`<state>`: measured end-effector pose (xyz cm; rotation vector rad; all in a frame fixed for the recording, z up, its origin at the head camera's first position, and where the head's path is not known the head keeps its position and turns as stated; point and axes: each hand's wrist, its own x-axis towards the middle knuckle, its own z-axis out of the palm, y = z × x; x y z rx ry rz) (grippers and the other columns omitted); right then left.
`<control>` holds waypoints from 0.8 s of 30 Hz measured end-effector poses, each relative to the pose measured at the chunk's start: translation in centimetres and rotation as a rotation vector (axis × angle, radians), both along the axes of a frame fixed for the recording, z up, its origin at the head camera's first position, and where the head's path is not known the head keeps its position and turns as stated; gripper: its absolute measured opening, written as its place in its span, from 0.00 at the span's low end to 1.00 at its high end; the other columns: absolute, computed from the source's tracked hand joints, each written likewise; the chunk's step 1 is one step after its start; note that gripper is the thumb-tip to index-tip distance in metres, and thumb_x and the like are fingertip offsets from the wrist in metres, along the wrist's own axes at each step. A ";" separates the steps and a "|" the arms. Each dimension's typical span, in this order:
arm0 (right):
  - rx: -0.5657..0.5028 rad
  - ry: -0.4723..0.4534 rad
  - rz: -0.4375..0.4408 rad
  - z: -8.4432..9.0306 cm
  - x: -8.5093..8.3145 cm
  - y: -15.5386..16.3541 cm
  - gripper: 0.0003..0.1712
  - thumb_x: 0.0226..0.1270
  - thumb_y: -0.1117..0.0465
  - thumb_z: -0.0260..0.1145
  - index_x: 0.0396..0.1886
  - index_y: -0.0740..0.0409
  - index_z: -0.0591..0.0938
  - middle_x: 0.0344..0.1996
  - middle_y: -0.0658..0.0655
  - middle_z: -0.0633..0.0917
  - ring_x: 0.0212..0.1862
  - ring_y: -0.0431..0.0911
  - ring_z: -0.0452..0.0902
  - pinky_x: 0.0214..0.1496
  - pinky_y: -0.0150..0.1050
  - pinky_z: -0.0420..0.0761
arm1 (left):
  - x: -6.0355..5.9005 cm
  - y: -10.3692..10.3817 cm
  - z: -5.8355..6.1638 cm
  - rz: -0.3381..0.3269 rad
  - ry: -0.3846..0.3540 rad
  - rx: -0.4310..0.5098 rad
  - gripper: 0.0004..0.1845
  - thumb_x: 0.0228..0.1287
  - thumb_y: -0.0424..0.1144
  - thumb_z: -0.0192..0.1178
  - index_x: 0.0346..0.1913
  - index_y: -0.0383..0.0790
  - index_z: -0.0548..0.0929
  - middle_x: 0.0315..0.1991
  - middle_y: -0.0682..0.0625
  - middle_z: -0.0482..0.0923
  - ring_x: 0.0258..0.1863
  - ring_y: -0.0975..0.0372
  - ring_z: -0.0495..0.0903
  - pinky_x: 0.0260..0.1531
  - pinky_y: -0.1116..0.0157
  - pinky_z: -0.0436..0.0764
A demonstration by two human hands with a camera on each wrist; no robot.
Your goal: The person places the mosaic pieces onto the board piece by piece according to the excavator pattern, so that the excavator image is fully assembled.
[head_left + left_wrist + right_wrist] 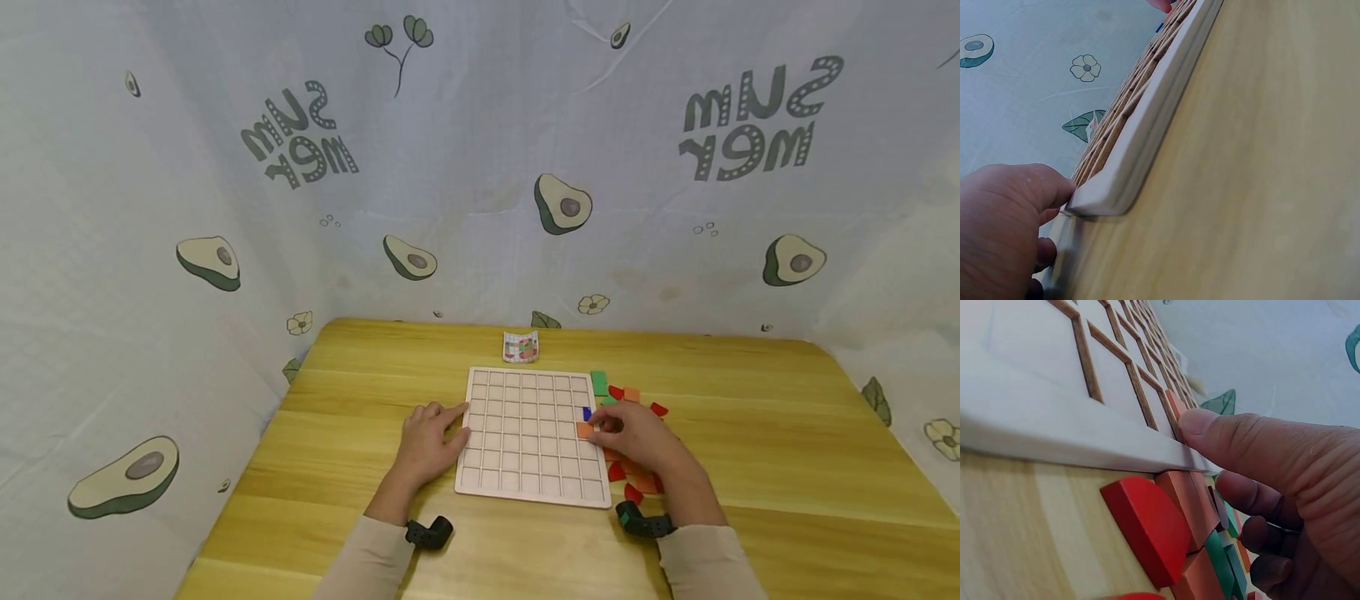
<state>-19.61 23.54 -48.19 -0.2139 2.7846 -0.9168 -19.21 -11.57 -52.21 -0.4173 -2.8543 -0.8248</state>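
A pale wooden grid board [527, 497] lies on the table. My left hand [429, 442] rests at its left edge; in the left wrist view the thumb [1044, 185] touches the board's corner. My right hand [637, 433] is over the right edge, thumb and index finger pinching an orange square tile [583, 431] in the right-hand column. In the right wrist view this orange tile [1175, 405] sits tilted against the grid, the thumb [1210, 428] on it. A blue piece [587, 413] lies in the cell just beyond, partly under the index finger.
Loose tiles lie right of the board, partly beneath the right hand: red quarter-round pieces [1147, 528], orange squares [1188, 503] and a green tile [599, 383]. A small printed pattern card [521, 347] stands behind the board. A patterned curtain [480, 167] hangs behind the wooden table [360, 383].
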 end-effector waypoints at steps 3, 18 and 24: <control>-0.004 -0.005 -0.020 0.2 0.2 0.4 0.13 0.66 0.54 0.73 0.46 0.54 0.88 0.33 0.52 0.79 0.39 0.47 0.72 0.40 0.40 0.73 | 0.1 0.0 -0.1 -0.002 0.005 -0.004 0.23 0.70 0.50 0.60 0.66 0.52 0.82 0.38 0.53 0.77 0.36 0.62 0.65 0.41 0.62 0.61; 0.060 0.072 -0.109 0.7 0.6 3.3 0.14 0.73 0.56 0.66 0.51 0.59 0.86 0.35 0.56 0.79 0.38 0.49 0.72 0.38 0.40 0.74 | 0.1 0.0 -0.2 -0.002 0.013 0.003 0.23 0.69 0.50 0.61 0.65 0.52 0.83 0.37 0.53 0.76 0.35 0.63 0.63 0.40 0.63 0.60; 0.077 0.031 -0.080 0.5 0.9 3.0 0.11 0.71 0.57 0.68 0.48 0.56 0.85 0.35 0.54 0.81 0.37 0.48 0.72 0.39 0.41 0.74 | 0.1 -0.1 -0.2 0.001 0.016 -0.006 0.23 0.70 0.50 0.60 0.66 0.52 0.82 0.37 0.53 0.77 0.35 0.63 0.63 0.40 0.64 0.60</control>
